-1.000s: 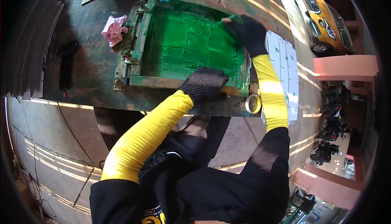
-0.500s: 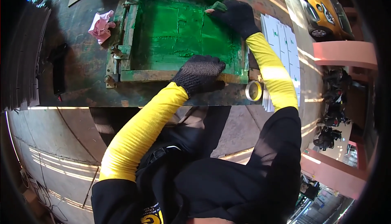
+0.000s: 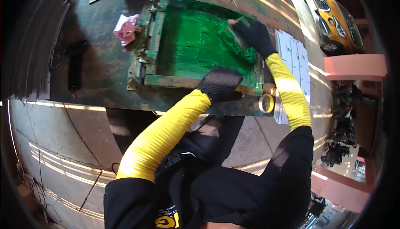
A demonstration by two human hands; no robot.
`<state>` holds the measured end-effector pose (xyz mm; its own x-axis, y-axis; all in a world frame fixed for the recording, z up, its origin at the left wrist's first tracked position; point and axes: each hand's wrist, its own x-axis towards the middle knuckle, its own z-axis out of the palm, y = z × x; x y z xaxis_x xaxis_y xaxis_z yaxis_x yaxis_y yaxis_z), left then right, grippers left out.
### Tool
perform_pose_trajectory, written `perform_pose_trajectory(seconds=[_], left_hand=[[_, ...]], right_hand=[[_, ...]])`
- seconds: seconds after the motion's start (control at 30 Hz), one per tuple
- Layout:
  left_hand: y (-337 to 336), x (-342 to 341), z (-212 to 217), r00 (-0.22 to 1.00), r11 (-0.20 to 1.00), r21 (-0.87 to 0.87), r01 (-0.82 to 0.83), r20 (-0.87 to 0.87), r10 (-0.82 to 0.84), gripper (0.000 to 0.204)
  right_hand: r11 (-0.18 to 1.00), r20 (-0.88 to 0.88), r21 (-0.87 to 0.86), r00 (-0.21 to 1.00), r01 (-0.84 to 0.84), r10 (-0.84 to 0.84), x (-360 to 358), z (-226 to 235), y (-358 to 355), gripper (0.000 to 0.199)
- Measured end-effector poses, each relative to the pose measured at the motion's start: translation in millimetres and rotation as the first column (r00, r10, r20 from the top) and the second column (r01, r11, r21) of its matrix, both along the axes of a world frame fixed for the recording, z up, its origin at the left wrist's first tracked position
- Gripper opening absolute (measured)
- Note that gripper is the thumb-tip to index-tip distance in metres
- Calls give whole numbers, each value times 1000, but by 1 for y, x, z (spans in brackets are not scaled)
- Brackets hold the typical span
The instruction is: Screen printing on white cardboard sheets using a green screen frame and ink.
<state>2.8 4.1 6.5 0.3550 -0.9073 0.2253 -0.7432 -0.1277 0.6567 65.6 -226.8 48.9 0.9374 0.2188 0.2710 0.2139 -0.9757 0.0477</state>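
Flat tool [image 3: 238, 37], now aslant over glossy paste [image 3: 249, 57]

The frame [image 3: 179, 80] was worn brown, edging a glossy green screen [image 3: 183, 37]. Left of the frame, the crumpled wad [image 3: 126, 30] was pale pink; right of it, sheets [image 3: 293, 60] were white with dark lines and green marks. Over the frame, the left glove [image 3: 221, 82] and right glove [image 3: 255, 37] were black (the sleeves [image 3: 164, 135], bright yellow).

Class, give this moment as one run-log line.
left hand: at wooden frame, near side; right hand: holding flat tool over green screen; frame's right: white sheets
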Motion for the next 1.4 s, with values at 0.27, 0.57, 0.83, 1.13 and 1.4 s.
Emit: perform_pose_trajectory(seconds=[0.27, 0.57, 0.83, 1.13, 1.4], left_hand=[[1, 1, 0, 999, 1000, -30, 6, -40, -7, 44], [0, -2, -16, 989, 999, -35, -22, -149, 16, 35], [-2, 1, -12, 997, 995, -101, -19, -77, 12, 33], [-10, -7, -35, 996, 976, -218, -13, -87, -6, 35], [-1, -2, -15, 995, 996, -89, 0, -104, -9, 36]], right_hand=[[993, 305, -22, 945, -118, 120, 99, -11, 122, 66], [968, 273, -124, 930, -220, 246, 64, -14, 159, 62], [984, 303, -145, 942, -101, 142, 111, -7, 129, 63], [961, 157, -95, 949, -260, 273, 102, -27, 153, 59], [933, 22, -17, 933, -360, 360, 33, -3, 168, 42]])
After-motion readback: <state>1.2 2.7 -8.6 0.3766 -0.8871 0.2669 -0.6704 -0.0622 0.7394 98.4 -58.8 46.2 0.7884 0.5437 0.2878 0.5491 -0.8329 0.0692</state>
